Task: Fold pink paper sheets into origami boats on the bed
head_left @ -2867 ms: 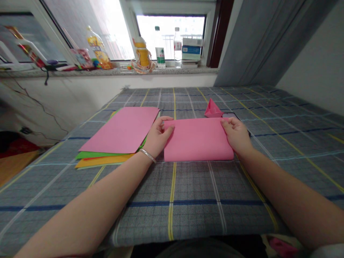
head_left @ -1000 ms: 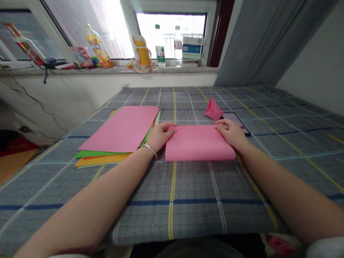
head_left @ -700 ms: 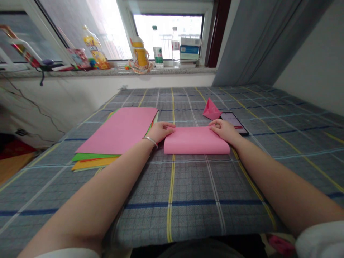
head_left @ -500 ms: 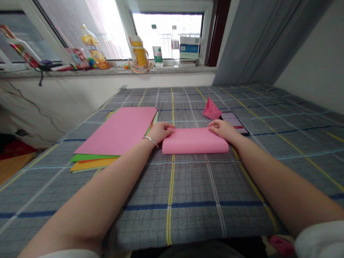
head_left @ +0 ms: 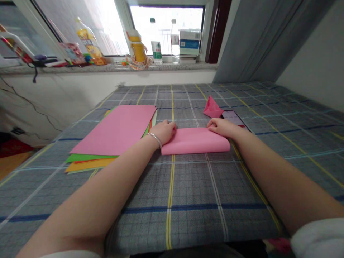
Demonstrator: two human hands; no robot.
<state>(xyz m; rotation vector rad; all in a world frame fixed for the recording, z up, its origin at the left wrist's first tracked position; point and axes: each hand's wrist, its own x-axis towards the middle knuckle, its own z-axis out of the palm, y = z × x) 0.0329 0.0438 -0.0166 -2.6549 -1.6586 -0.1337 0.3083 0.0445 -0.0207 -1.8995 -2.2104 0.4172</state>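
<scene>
A sheet of pink paper (head_left: pixel 195 141) lies bent over on itself, its near side a rounded, uncreased loop. At its far left corner my left hand (head_left: pixel 166 132), with a silver bangle on the wrist, holds the paper under curled fingers. My right hand (head_left: pixel 220 127) grips the far right corner, fingers bent and pressed together on the edge. The fingertips of both hands are partly hidden. Just beyond my right hand stands a folded pink paper shape (head_left: pixel 212 107) with a pointed top. It touches or overlaps a phone (head_left: pixel 233 118), partly covered by my right hand.
On the left lies a stack of coloured paper (head_left: pixel 115 129), pink on top, with green, orange and yellow edges below. A grey plaid cloth (head_left: pixel 193 186) covers the table. Bottles, a yellow cup (head_left: pixel 138 50) and boxes (head_left: pixel 189 43) stand on the windowsill.
My left hand has moved slightly in over the paper's left corner and its fingers have curled more. My right hand stays at its corner. The view has tilted slightly.
</scene>
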